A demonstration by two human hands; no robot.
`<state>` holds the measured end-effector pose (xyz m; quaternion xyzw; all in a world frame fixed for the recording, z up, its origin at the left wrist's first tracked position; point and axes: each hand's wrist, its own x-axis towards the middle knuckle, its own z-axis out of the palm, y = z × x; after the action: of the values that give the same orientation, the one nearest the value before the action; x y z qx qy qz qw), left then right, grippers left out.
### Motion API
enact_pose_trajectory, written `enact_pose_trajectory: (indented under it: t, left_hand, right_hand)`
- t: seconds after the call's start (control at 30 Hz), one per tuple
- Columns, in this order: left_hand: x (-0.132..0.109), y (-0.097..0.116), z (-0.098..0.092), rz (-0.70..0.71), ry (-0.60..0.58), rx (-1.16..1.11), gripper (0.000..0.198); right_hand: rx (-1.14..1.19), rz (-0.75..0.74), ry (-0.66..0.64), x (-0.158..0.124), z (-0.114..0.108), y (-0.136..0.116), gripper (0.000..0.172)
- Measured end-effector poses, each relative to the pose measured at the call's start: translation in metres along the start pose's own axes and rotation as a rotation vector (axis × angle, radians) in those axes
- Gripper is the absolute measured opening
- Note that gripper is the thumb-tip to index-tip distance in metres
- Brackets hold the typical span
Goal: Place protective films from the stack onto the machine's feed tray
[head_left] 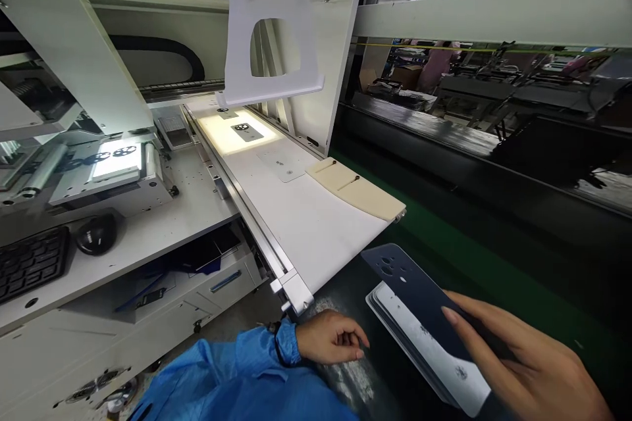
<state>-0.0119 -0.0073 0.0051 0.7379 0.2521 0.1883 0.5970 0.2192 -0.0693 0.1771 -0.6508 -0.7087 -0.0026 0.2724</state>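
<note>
My right hand (538, 362) pinches a dark phone back panel (429, 296) by its edge, thumb on one face and fingers behind. Camera holes show at the panel's far end. Below it, partly covered, lies a stack of similar thin panels (419, 335) with a pale top sheet, on a dark worn surface (380, 316). My left hand (330, 337), in a blue sleeve, is loosely curled to the left of the stack, and I see nothing in it. Ahead, a pale panel (282, 166) lies on a white conveyor belt (316, 223). Farther in, a darker panel (248, 133) lies on the lit part.
A beige guide plate (360, 191) borders the belt's right side, and a metal rail (251, 223) its left. A white cover with a cut-out (306, 46) hangs above. On the left bench are a mouse (97, 234), a keyboard (34, 260) and a lit roller unit (116, 161).
</note>
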Motion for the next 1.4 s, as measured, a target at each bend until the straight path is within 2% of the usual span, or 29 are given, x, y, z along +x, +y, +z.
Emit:
enact_pose_trajectory:
  t: [0.1,0.23,0.3,0.53,0.6,0.67,0.77,1.0,1.17,1.4]
  left_hand:
    - [-0.001,0.001,-0.001,0.021,-0.005,0.013,0.025]
    - [-0.001,0.003,-0.003,0.025,-0.022,0.041,0.024]
    - [-0.001,0.004,-0.003,0.025,-0.033,0.065,0.024]
    - [-0.002,0.002,-0.002,0.058,-0.014,0.082,0.023]
    - [-0.003,0.001,-0.002,0.064,-0.008,0.079,0.023]
    - [-0.003,0.001,-0.002,0.075,-0.01,0.081,0.024]
    - [-0.003,0.001,-0.003,0.093,-0.015,0.108,0.024]
    - [-0.002,-0.001,-0.004,0.15,-0.009,0.151,0.025]
    - [-0.002,-0.003,-0.002,0.138,0.005,0.109,0.022]
    - [-0.003,0.0,-0.004,0.1,-0.022,0.081,0.019]
  right_hand:
    - [0.053,-0.181,0.08,0.035,0.0,-0.04,0.034]
    - [-0.343,-0.279,0.256,0.077,0.026,-0.08,0.033]
    - [-0.471,-0.31,0.221,0.094,0.043,-0.095,0.033]
    - [-0.523,-0.348,-0.049,0.122,0.089,-0.137,0.034]
    - [-0.53,-0.326,-0.121,0.123,0.097,-0.142,0.024]
    - [-0.52,-0.318,-0.187,0.121,0.102,-0.144,0.023]
    - [-0.47,-0.333,-0.268,0.114,0.103,-0.143,0.027]
    - [-0.333,-0.336,-0.413,0.098,0.097,-0.137,0.052]
    - [-0.265,-0.303,-0.468,0.105,0.102,-0.134,0.065]
    - [-0.221,-0.252,-0.487,0.118,0.108,-0.135,0.072]
